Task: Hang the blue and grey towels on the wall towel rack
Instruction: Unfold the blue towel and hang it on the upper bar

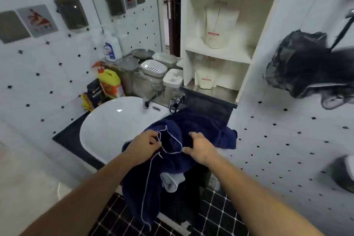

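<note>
Both hands (145,144) (200,147) gripping blue towel (201,126)

Blue towel (199,128) – navy, white-piped, bunched over the sink's front-right rim, hanging floorward; grey towel (172,181) peeking beneath.

The white basin (107,126) lies open at centre left, its bowl clear for a reaching hand. Bottles (112,48), soap dishes (154,68) and taps (150,99) crowd its far rim. To the right, a tiled wall (287,140) closes in, with a dark mesh bundle (306,63) jutting from it. The blue towel (191,136) drapes over the basin's near right edge, both hands on it.
</note>
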`<state>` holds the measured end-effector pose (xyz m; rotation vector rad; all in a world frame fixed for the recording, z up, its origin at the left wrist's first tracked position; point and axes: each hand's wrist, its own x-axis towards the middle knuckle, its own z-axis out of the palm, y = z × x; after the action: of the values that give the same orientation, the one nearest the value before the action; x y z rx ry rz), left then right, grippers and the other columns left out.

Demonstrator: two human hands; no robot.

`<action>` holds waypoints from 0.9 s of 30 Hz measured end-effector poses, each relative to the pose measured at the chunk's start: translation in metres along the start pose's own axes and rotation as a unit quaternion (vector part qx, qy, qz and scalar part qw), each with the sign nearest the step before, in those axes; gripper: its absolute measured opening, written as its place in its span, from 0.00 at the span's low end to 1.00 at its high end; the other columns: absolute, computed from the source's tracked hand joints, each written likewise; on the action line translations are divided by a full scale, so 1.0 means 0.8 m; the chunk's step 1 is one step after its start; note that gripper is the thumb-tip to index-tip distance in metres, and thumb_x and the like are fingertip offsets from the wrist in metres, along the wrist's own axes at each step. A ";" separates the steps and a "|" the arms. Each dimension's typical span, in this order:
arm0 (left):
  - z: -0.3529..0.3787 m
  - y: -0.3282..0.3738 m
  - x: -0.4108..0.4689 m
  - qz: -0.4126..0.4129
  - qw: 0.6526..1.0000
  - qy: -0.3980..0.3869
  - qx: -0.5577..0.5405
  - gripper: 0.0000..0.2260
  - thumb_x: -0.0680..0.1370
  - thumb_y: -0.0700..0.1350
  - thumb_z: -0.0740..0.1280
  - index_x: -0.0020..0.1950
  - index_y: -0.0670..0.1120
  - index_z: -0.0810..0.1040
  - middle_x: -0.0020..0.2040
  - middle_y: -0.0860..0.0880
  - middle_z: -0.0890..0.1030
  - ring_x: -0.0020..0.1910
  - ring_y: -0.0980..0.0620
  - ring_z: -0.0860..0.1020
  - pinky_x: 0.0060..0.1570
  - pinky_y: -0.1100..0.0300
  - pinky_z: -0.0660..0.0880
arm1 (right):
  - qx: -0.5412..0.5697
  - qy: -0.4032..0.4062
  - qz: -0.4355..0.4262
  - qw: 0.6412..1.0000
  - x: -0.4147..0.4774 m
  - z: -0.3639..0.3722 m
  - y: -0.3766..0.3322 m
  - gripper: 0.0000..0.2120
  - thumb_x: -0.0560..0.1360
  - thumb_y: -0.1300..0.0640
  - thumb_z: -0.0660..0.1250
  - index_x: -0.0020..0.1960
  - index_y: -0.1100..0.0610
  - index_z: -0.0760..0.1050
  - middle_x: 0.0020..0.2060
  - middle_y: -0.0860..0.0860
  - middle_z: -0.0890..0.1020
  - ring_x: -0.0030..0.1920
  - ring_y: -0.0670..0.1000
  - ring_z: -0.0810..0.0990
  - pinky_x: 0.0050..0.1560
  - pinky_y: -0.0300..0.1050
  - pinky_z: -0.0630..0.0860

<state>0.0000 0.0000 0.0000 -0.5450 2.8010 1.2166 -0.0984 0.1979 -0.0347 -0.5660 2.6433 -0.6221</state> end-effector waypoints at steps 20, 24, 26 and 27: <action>-0.009 0.060 -0.004 0.051 0.984 0.013 0.170 0.44 0.65 0.62 0.74 0.77 0.55 0.57 0.68 0.46 0.67 0.63 0.42 0.73 0.61 0.48 0.72 | 0.546 -0.024 0.040 0.836 -0.026 -0.117 -0.058 0.09 0.72 0.64 0.62 0.36 0.55 0.76 0.31 0.49 0.80 0.34 0.48 0.80 0.37 0.43 0.76; -0.007 0.182 -0.029 0.182 0.973 0.095 0.110 0.27 0.68 0.55 0.73 0.66 0.57 0.70 0.60 0.50 0.75 0.57 0.46 0.77 0.53 0.50 0.74 | 0.628 -0.036 -0.075 0.774 -0.100 -0.215 -0.049 0.10 0.75 0.65 0.55 0.45 0.61 0.75 0.39 0.57 0.82 0.41 0.57 0.82 0.46 0.52 0.80; 0.001 0.239 -0.047 0.213 0.960 0.146 0.111 0.20 0.69 0.50 0.69 0.60 0.56 0.72 0.57 0.51 0.77 0.54 0.46 0.79 0.49 0.51 0.75 | 0.651 0.008 -0.090 0.754 -0.138 -0.261 -0.035 0.09 0.77 0.66 0.54 0.46 0.64 0.73 0.41 0.62 0.80 0.43 0.61 0.81 0.46 0.56 0.82; 0.007 0.264 -0.058 0.218 0.956 0.169 0.104 0.20 0.68 0.47 0.69 0.60 0.55 0.73 0.58 0.51 0.77 0.54 0.46 0.79 0.49 0.51 0.75 | 0.662 0.031 -0.092 0.743 -0.157 -0.284 -0.025 0.08 0.78 0.65 0.54 0.47 0.65 0.72 0.43 0.64 0.79 0.45 0.63 0.81 0.48 0.59 0.81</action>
<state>-0.0273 0.1512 0.1520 -0.1287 3.4197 0.9249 -0.0836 0.3160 0.1963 -0.2971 1.4881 -2.2335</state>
